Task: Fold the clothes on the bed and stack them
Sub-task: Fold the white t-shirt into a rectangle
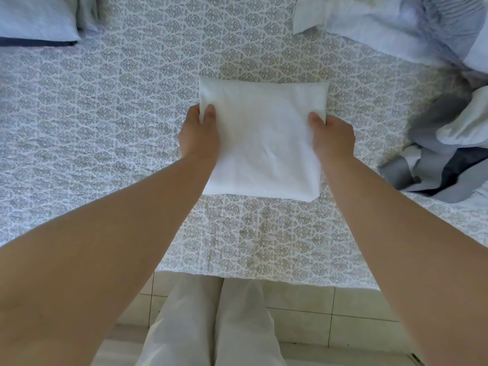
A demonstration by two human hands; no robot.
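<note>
A white garment [261,138], folded into a neat rectangle, lies in the middle of the patterned bedspread [105,128]. My left hand [199,133] grips its left edge, thumb on top and fingers tucked under. My right hand [332,136] grips the right edge the same way. A heap of unfolded grey, white and dark blue clothes [449,143] lies at the right side of the bed. More crumpled pale blue clothes [396,22] sit at the far right corner.
A pale blue pillow [37,19] rests at the far left corner. The near edge of the bed [264,278] runs across below my arms, with a tiled floor [330,313] and my light trousers [211,326] beneath it.
</note>
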